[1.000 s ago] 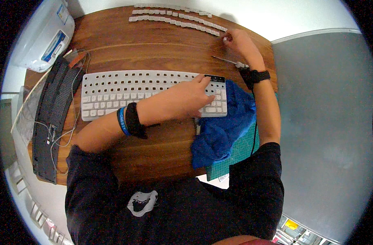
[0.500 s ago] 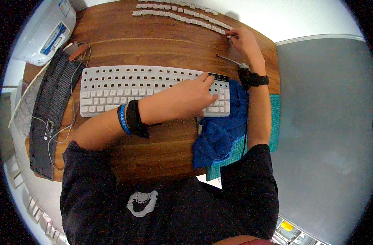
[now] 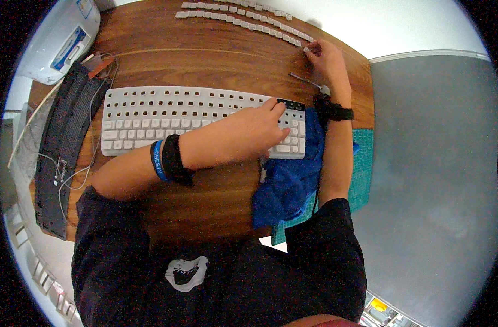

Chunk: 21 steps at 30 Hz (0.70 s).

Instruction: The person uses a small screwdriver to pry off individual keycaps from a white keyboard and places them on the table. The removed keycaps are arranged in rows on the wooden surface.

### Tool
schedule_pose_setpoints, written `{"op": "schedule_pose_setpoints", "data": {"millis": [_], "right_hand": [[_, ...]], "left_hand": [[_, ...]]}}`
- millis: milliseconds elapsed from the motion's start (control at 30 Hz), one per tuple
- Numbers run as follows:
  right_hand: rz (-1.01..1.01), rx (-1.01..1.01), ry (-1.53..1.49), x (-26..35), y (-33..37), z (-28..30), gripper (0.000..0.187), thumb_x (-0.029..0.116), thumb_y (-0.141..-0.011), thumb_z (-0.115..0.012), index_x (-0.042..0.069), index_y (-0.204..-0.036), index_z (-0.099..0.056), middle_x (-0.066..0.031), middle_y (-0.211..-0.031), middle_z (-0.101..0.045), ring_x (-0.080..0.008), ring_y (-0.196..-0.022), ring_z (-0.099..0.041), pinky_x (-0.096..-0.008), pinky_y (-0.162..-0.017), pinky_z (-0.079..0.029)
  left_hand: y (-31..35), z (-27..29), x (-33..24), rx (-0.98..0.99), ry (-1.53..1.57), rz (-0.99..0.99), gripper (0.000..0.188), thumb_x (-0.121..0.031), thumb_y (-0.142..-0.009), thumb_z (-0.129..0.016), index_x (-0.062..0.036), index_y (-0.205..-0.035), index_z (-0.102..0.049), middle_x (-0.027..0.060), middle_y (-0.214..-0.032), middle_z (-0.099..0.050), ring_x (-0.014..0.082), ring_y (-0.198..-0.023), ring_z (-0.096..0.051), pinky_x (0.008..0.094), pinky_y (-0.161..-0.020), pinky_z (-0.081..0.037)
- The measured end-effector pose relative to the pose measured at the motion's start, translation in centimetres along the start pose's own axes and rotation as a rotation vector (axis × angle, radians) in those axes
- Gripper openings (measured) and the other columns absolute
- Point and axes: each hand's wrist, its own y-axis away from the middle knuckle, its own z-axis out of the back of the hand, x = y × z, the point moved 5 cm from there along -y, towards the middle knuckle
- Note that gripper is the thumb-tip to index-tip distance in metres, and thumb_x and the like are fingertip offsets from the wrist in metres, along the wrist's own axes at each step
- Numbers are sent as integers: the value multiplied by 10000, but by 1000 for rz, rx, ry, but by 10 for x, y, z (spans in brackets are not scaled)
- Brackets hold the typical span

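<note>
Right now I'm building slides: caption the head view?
Left hand on a partly stripped white keyboard; right hand at a loose keycap near keycap rows.

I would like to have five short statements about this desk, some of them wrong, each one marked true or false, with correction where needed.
1. The person's left hand is at the right part of the long white keyboard. True.
2. Every row of this keyboard carries keycaps. False: the upper rows are without them.
3. The right hand has a small white keycap at its fingertips. True.
4. The crumpled blue cloth lies partly over the green gridded mat. True.
5. The same cloth lies by the left end of the keyboard. False: it is by the right end.
</note>
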Motion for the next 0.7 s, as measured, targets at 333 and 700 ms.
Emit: {"op": "schedule_pose_setpoints", "data": {"millis": [333,700], "right_hand": [[-53,-77,-107,7,4,0,263,279,-939,-772,32,-1031,-770,-234,-1033,-764,-435,-988,-733,-505,-875,-589],[7,-79,-129,-3,2,-5,233,250,-944,-788,69,-1087,-755,-152,-997,-790,-289,-930,-765,-390,-842,-598]], "left_hand": [[4,6,-4,-12,34,17,598,-156,-858,-793,-38,-1418,-620,375,-1516,-448,510,-1375,-531,468,-1042,-594],[5,5,-6,-26,-24,24,581,-135,-901,-745,-53,-1458,-597,353,-1519,-465,510,-1399,-516,485,-1054,-587]]}}
